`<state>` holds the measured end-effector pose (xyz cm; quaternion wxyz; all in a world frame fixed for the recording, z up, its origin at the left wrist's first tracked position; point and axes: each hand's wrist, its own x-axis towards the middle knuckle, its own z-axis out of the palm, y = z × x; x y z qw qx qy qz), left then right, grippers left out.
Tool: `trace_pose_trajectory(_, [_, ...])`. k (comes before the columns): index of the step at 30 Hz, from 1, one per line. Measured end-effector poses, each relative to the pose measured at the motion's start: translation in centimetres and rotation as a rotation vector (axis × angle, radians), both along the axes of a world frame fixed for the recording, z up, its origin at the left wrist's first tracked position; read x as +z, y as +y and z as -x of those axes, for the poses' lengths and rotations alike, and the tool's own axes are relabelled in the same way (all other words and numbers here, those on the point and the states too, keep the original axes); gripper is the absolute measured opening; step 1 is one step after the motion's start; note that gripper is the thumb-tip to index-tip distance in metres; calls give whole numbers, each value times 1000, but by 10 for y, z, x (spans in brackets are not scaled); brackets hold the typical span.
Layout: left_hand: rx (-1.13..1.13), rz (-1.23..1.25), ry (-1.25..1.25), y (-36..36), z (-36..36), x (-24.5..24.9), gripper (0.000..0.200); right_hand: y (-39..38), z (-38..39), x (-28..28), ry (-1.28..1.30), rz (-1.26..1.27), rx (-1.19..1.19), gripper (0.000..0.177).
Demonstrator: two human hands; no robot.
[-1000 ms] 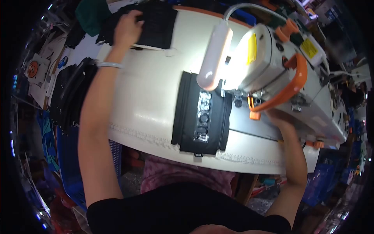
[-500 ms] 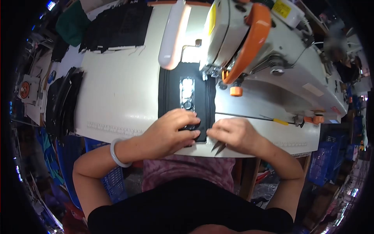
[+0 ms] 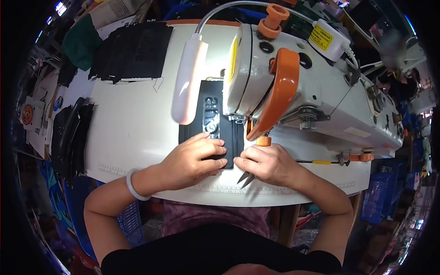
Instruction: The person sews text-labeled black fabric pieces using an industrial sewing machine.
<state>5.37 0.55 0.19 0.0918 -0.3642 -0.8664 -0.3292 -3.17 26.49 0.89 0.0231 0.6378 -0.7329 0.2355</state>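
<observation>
A black fabric panel lies on the white sewing table, its right side running under the needle area of the sewing machine. Down its middle runs a shiny strip with lettering. My left hand rests on the panel's near left part, fingers stretched over the fabric. At the near right edge of the panel is my right hand, thumb and forefinger close together at the fabric edge. Thread snips are tucked in that hand, blades pointing toward me. Its other fingers are curled and partly hidden.
A white lamp hangs over the panel. Dark fabric pieces lie at the back left, with a black stack at the left edge. A yellow-handled tool lies right of my hand. A ruler scale marks the table's front.
The camera view has shifted, so the machine and lamp appear lower. The panel and both hands have moved away from the table's front ruler, toward the machine. The snips stay in my right hand.
</observation>
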Motion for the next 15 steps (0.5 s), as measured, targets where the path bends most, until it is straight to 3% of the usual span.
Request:
trace_pose_trajectory(13, [64,59,-67,-20,56,-2,20,-10,19,-18,-36,35,-293,31])
trace_pose_trajectory(15, [74,56,-53,-22,65,-2,19,-11,18,-11,-174,-99,-399,36])
